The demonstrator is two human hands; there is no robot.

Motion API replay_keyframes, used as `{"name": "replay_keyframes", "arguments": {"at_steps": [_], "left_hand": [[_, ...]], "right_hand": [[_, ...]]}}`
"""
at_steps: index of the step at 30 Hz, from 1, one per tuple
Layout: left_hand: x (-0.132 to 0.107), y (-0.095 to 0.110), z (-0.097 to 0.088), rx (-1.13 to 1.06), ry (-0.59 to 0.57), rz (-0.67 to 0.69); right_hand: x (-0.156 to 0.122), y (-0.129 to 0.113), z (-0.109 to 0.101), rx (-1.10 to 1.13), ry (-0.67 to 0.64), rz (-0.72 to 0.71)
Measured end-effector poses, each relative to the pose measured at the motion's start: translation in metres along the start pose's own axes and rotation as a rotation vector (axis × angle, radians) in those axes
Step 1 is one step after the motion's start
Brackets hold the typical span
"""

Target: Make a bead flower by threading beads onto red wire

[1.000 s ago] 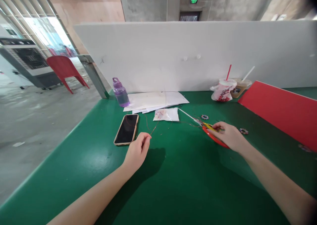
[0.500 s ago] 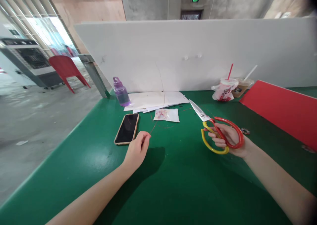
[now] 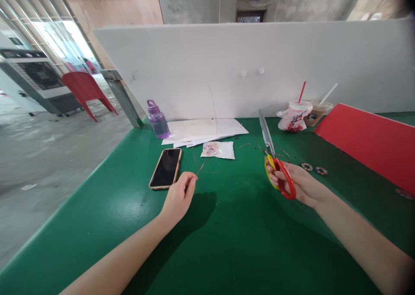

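My left hand (image 3: 181, 193) pinches a thin reddish-brown wire (image 3: 201, 167) between thumb and fingertips. From the pinch the wire rises in loose curves past a small clear packet (image 3: 223, 149) with bits of pink in it. In my right hand (image 3: 296, 178) is a pair of scissors (image 3: 267, 135) with one red and one yellow handle, its blades pointing up and away from me. Those blades stand well to the right of the wire, not touching it. Two small beaded rings (image 3: 307, 167) lie just beyond my right wrist.
A phone (image 3: 166, 168) lies beside my left hand. White sheets (image 3: 201, 129) and a purple bottle (image 3: 158, 120) are at the back against a white panel (image 3: 194, 70). Two drink cups (image 3: 296, 115) and a red board (image 3: 366, 143) stand at the right. Wire scraps lie near the scissors.
The scissors have turned from pointing up-left to pointing nearly straight away, and their handles have come together. My left hand has stayed in place with the wire.
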State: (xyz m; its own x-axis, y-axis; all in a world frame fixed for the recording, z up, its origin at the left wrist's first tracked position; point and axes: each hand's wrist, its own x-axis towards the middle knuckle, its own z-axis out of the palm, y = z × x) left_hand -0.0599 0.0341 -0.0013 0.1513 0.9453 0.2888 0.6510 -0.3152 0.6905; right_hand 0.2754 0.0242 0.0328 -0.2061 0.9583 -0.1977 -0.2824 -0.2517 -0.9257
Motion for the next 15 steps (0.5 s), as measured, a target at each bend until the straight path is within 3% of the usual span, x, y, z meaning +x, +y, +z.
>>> {"name": "replay_keyframes", "arguments": {"at_steps": [7, 11, 15], "left_hand": [[-0.0001, 0.0019, 0.0001, 0.001, -0.008, -0.004], [-0.0004, 0.0026, 0.0000, 0.005, -0.011, -0.009], [-0.0004, 0.0026, -0.0001, 0.011, -0.010, -0.008]], "right_hand": [[0.0018, 0.0034, 0.0007, -0.053, 0.103, -0.022], [-0.0040, 0.0018, 0.0059, -0.106, 0.092, -0.034], [-0.0060, 0.0011, 0.0062, -0.424, 0.102, -0.113]]}}
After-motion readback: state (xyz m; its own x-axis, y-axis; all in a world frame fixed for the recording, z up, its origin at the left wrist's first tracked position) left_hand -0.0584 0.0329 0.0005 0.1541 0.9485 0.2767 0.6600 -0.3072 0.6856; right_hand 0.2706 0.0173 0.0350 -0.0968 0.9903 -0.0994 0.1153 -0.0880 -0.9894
